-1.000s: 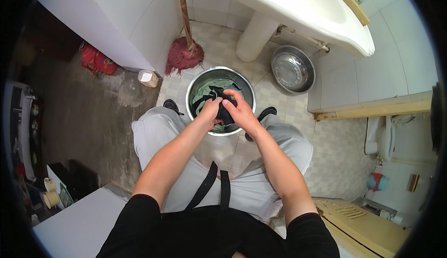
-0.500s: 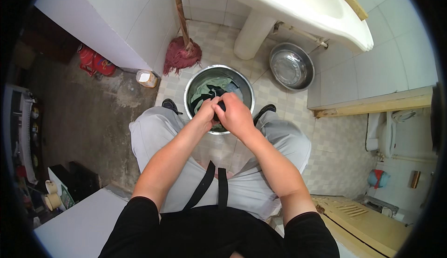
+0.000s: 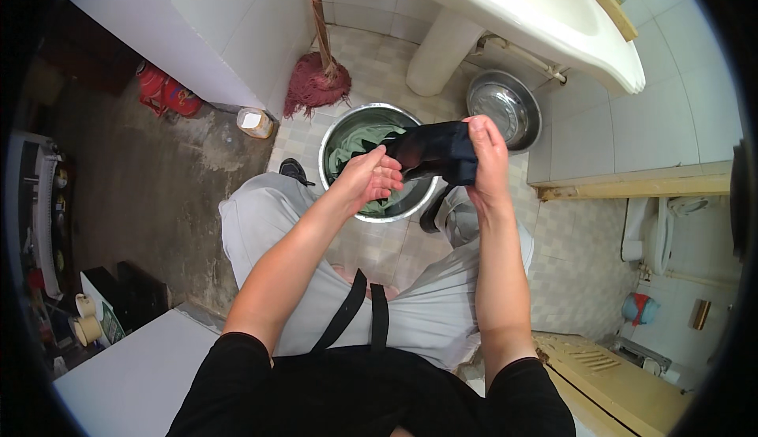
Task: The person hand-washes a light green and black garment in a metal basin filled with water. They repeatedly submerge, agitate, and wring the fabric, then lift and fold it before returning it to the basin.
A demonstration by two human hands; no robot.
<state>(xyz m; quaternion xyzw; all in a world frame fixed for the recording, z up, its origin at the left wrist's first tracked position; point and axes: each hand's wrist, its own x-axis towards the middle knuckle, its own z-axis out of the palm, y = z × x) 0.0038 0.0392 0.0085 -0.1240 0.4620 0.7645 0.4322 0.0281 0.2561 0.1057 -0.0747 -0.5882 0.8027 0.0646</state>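
Between my knees stands a steel basin (image 3: 325, 141) with green wet-looking clothes (image 3: 365, 138) bunched inside. A black garment (image 3: 454, 149), partly sheer, stretches from the basin out over its right rim; its exact kind does not show. My right hand (image 3: 491, 157) grips the end of it, thumb on top, beyond the basin's right side. Over the basin, my left hand (image 3: 371, 180) is open, fingers stretched out, palm turned toward the garment and close beside it. Whether the left fingertips touch the cloth I cannot tell.
Ahead stands a white pedestal sink (image 3: 442, 50). A second steel basin (image 3: 530, 133) rests on the tiles at its right. A mop with a red head (image 3: 316, 86) leans at the left, near a small jar (image 3: 254, 123) and red thermos flasks (image 3: 167, 93).
My hands have parted from a joined grip over the basin. The right hand has drawn the black garment out to the right and stretched it; the left has opened.
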